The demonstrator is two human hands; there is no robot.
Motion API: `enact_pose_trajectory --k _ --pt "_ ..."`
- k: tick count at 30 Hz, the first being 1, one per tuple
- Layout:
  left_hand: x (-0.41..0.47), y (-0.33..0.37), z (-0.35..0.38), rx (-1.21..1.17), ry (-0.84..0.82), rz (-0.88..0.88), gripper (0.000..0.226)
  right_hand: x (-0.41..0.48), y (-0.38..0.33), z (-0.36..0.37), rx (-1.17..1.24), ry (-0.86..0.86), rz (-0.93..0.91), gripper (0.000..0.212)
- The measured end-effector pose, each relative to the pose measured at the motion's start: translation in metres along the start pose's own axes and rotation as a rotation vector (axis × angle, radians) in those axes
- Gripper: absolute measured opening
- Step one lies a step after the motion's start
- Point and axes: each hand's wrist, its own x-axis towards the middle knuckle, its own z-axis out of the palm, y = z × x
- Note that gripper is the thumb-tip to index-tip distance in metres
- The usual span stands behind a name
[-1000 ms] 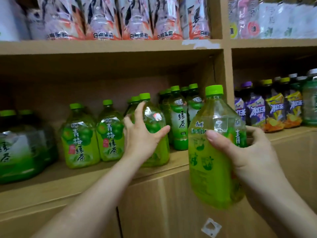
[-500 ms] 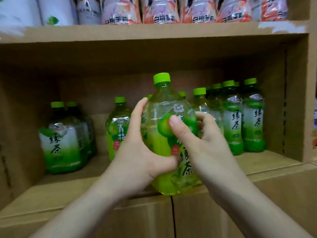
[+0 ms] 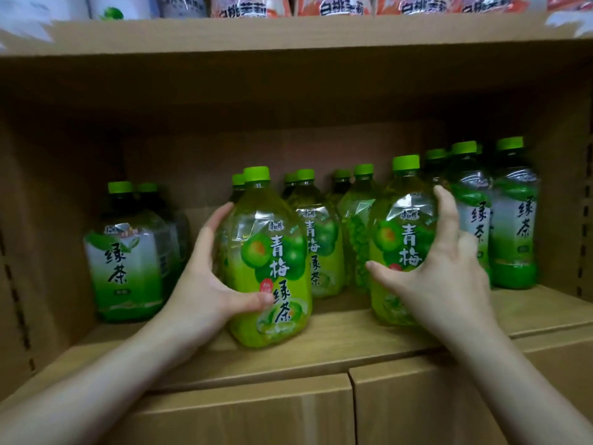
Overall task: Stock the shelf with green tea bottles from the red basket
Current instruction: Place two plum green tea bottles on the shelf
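Left hand [image 3: 208, 284], arm stretched fwd, grips the front plum green tea bottle [image 3: 269, 268], thumb across the lower label and fingers curled round the left side. Right hand [image 3: 449, 277] is spread wide at a second plum green tea bottle [image 3: 398, 239], thumb pointing left over the label and index finger up along the bottle's right shoulder. Whether it presses the plastic or sits just off it is unclear. Both bottles stand upright near the front edge of the shelf [image 3: 321, 348], apart from each other. Behind and btwn them stand rows of green-capped bottles [image 3: 321, 239], labels partly hidden. Green-label bottles [image 3: 125, 268] stand at far left. Taller green-label bottles [image 3: 513, 226] stand at right, partly covered by the right hand. Packs [image 3: 343, 6] on the upper shelf [image 3: 288, 33] are cut off at the top.
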Motion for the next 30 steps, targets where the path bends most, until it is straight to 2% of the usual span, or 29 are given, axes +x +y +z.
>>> enact_pose_trajectory --k 2,8,14,17,25,30 --pt "0.003 -0.003 -0.006 -0.023 -0.02 0.002 0.122 0.001 0.002 -0.001 0.037 -0.018 -0.017 0.121" --pt "0.005 -0.004 -0.02 0.123 -0.096 0.008 0.119 -0.002 -0.005 0.001 0.176 -0.105 -0.106 0.122" --pt "0.005 -0.003 -0.024 0.136 -0.066 0.006 0.113 -0.01 -0.022 0.017 0.244 -0.197 -0.169 0.125" --pt "0.006 -0.006 -0.024 0.148 -0.073 0.006 0.116 -0.01 -0.029 0.027 0.244 -0.236 -0.198 0.126" --pt "0.002 -0.012 -0.021 0.06 0.002 -0.01 0.113 -0.005 -0.035 0.037 0.341 -0.373 -0.254 0.124" --pt "0.002 -0.018 -0.027 -0.011 0.01 -0.067 0.109 -0.005 -0.036 0.035 0.255 -0.38 -0.295 0.132"
